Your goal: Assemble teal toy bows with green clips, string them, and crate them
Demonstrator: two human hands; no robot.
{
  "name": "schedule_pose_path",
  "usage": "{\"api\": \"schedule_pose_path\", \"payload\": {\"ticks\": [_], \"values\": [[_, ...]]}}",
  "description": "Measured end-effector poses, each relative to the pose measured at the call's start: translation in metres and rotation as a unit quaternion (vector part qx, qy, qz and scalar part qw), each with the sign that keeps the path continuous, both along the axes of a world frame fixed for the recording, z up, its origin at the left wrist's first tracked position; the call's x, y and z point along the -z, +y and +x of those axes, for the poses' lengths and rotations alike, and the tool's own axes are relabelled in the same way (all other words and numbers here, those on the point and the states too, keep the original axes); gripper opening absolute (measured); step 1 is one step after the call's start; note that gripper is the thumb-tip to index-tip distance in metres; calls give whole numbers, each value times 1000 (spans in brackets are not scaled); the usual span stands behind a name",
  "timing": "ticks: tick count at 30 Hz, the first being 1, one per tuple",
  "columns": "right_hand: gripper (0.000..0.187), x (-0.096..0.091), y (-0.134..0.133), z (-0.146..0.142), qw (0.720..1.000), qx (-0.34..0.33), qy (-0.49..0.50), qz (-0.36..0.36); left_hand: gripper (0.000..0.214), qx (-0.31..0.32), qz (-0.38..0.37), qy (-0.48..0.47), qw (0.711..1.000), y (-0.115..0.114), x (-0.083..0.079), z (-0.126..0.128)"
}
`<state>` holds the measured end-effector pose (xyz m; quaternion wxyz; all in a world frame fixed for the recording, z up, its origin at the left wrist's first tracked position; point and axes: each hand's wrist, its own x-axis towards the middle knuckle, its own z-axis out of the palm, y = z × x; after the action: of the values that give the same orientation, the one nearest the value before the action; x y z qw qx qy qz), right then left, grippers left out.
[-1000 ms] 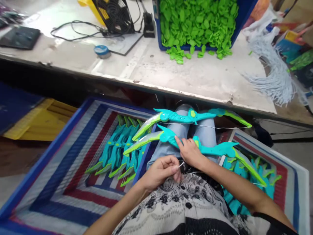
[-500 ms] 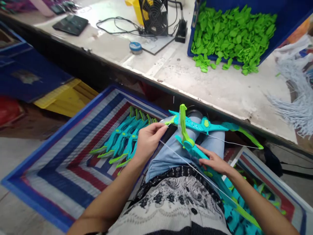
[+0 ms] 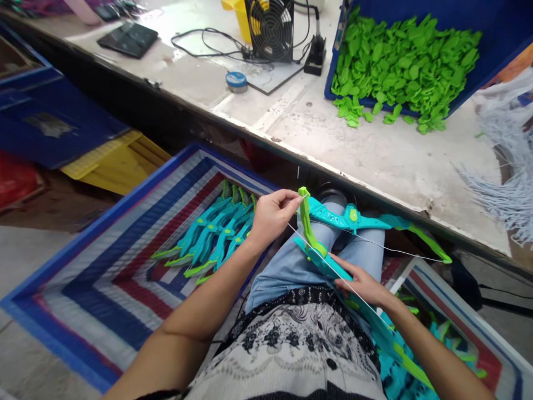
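Note:
My right hand (image 3: 358, 282) is wrapped round the teal body of a toy bow (image 3: 328, 265) with lime-green limbs, held slantwise over my lap. My left hand (image 3: 275, 215) pinches the end of its white string (image 3: 318, 251) at the green tip (image 3: 303, 193) of the upper limb. Whether the string's loop sits on the tip is too small to tell. Across my knees rests a second toy bow (image 3: 339, 218), teal and green, its string running to the right-hand tip.
Several finished-looking bows (image 3: 212, 226) lie in a striped, blue-rimmed tray (image 3: 100, 272) at left. More bows fill a bin (image 3: 499, 333) at right. On the bench (image 3: 375, 161) stand a blue crate (image 3: 328, 83) of green pieces, a fan (image 3: 272, 30), a blue-lidded tin (image 3: 236, 81) and bundled white strings (image 3: 495, 194).
My left hand has moved up and right with the string, reaching the bow's green tip. The held bow's upper limb has tilted left. The right hand keeps its hold.

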<state>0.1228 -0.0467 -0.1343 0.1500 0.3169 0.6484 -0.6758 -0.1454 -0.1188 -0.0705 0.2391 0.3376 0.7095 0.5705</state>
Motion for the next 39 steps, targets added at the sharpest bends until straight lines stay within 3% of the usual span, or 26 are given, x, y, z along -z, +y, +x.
{"api": "schedule_pose_path", "payload": {"ticks": [6, 10, 12, 16, 20, 23, 26, 28, 35, 37, 39], "values": [[81, 3, -2, -1, 999, -20, -11, 37, 16, 4, 5, 27, 1000, 3, 2, -1], [73, 2, -13, -1, 990, -49, -2, 135, 33, -4, 13, 46, 999, 3, 6, 1], [70, -2, -18, -1, 979, -71, -8, 192, 30, -22, -4, 64, 998, -1, 6, 2], [50, -16, -13, -10, 924, -90, 24, 371, 14, -81, -24, 82, 993, -17, 5, 7], [32, -36, 11, -60, 837, -15, 192, 512, 13, -119, -24, 80, 989, -37, 2, 13], [27, -50, 23, -119, 797, -15, 317, 514, 14, -127, -25, 74, 989, -48, 2, 14], [24, -58, 27, -169, 794, -68, 380, 470, 14, -133, -24, 66, 989, -55, 4, 13], [18, -61, 25, -187, 791, -101, 399, 452, 15, -135, -23, 63, 989, -59, 6, 12], [16, -72, 15, -191, 765, -128, 406, 483, 12, -129, -30, 70, 989, -61, 10, 6], [15, -76, 26, -195, 767, -122, 399, 487, 8, -116, -12, 99, 988, -60, 12, 5], [15, -78, 51, -202, 779, -71, 387, 488, 7, -106, 22, 107, 988, -61, 15, 6]]}}
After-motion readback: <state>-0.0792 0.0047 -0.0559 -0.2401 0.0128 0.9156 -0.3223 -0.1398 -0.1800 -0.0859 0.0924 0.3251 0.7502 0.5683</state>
